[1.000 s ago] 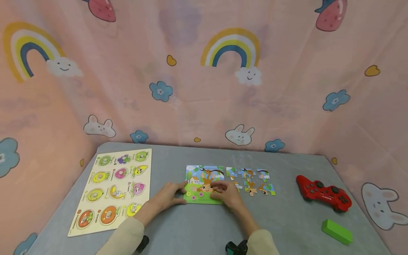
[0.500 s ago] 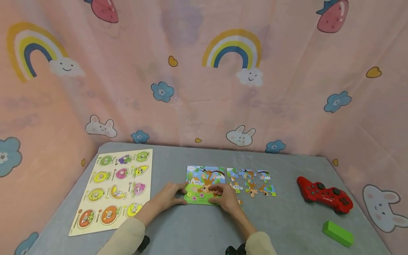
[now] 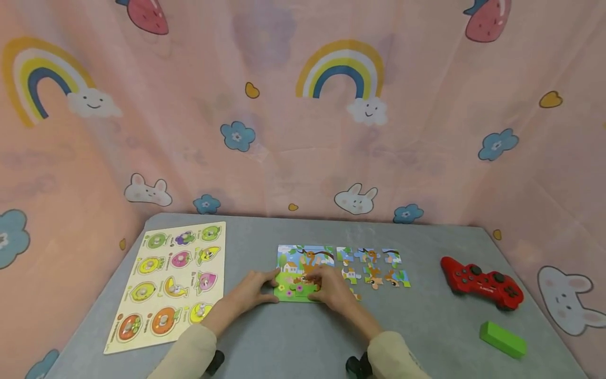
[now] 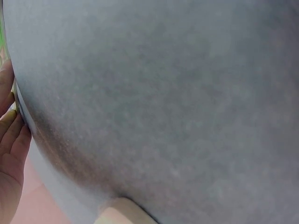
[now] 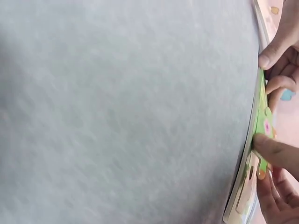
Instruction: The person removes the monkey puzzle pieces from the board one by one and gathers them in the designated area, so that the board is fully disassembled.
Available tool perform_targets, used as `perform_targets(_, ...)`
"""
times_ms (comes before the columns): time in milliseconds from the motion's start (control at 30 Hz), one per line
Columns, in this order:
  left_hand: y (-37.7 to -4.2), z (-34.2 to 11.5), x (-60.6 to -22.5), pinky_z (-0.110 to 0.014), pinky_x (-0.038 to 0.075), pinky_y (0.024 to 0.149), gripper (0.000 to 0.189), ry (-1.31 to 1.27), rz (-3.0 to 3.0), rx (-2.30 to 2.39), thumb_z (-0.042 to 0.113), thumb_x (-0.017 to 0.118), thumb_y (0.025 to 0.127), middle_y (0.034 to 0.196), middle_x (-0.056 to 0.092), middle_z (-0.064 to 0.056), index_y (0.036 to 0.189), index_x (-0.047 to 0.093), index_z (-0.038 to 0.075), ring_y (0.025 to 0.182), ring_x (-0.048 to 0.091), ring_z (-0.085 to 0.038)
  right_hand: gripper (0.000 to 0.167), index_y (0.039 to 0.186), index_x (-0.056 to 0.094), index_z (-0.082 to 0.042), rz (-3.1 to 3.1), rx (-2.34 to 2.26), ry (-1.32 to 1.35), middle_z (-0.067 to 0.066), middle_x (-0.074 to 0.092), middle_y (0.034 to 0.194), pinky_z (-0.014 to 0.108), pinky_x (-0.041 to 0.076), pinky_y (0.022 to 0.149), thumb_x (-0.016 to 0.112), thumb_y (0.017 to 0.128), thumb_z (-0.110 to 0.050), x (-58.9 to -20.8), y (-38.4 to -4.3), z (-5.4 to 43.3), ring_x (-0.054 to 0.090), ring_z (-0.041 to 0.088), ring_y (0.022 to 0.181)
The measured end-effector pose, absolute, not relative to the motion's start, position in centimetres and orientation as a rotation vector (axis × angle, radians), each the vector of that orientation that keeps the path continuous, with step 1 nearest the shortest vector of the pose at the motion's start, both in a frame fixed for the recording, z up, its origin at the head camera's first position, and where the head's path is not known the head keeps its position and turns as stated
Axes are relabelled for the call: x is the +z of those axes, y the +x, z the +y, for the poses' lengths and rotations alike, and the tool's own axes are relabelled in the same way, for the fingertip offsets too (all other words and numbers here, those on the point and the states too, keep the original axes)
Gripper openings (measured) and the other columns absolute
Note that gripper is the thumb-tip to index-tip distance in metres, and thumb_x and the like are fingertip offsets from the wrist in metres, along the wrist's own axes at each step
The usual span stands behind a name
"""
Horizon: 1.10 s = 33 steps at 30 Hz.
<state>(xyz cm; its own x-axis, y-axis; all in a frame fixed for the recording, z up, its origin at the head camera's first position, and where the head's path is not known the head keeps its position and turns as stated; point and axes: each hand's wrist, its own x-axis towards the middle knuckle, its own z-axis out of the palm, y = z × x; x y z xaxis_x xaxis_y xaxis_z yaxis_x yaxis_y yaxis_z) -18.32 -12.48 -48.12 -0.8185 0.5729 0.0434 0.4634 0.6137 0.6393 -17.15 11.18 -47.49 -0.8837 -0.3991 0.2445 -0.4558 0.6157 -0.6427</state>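
Observation:
A small jigsaw puzzle [image 3: 284, 291], with a monkey, a house and pink flowers on green, lies flat near the middle of the table. My left hand [image 3: 251, 288] holds its left edge, index finger at the side and thumb near the front corner. With thumb and curled fingers, my right hand [image 3: 331, 289] pinches a green puzzle piece [image 5: 267, 125] bearing a pink flower, tilted up over the puzzle's right half. That hand hides part of the picture. Several loose puzzle pieces [image 3: 373, 283] lie right of the puzzle. The left wrist view catches mostly table and some fingers.
A cream fruit board [image 3: 191, 316] lies at the left, partly behind the left forearm. On the right are a red game controller [image 3: 482, 284] and a green block [image 3: 503, 340]. Behind the grey table [image 3: 293, 342] hangs a pink patterned curtain [image 3: 284, 163].
My right hand's fingers have drawn closer together, and a flowered green piece now tilts up from the puzzle. My left hand keeps its place at the left edge.

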Motion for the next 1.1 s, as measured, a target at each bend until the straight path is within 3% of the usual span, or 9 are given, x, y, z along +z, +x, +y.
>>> perform_targets(100, -18.4, -12.5, -48.1, -0.041, 0.049, 0.09, 0.065, 0.869, 2.673, 0.976, 0.017, 0.077, 0.081, 0.102, 0.072, -0.008, 0.132, 0.049, -0.012, 0.101, 0.064, -0.02, 0.032, 0.095, 0.074, 0.002, -2.768, 1.106, 0.8, 0.007, 0.065, 0.08, 0.023, 0.047, 0.059, 0.086, 0.065, 0.0, -47.3, -17.6, 11.3, 0.057, 0.018, 0.069)
perform_targets(433, -18.3, -12.3, -47.8, -0.041, 0.048, 0.092, 0.064, 0.873, 2.672, 0.972, 0.017, 0.077, 0.081, 0.102, 0.072, -0.008, 0.132, 0.05, -0.011, 0.105, 0.063, -0.022, 0.03, 0.1, 0.073, 0.003, -2.754, 1.408, 0.759, 0.015, 0.071, 0.096, 0.025, 0.055, 0.072, 0.082, 0.072, -0.004, -47.9, -17.8, 12.6, 0.067, 0.028, 0.084)
perform_targets(1100, -18.2, -12.5, -47.8, -0.042, 0.049, 0.089, 0.065, 0.914, 2.69, 0.974, 0.013, 0.077, 0.08, 0.1, 0.072, -0.011, 0.131, 0.048, -0.014, 0.102, 0.065, -0.024, 0.037, 0.111, 0.065, 0.009, -2.644, 1.836, 0.72, 0.024, 0.065, 0.111, 0.027, 0.052, 0.086, 0.077, 0.078, -0.003, -48.8, -16.7, 15.6, 0.063, 0.038, 0.104)
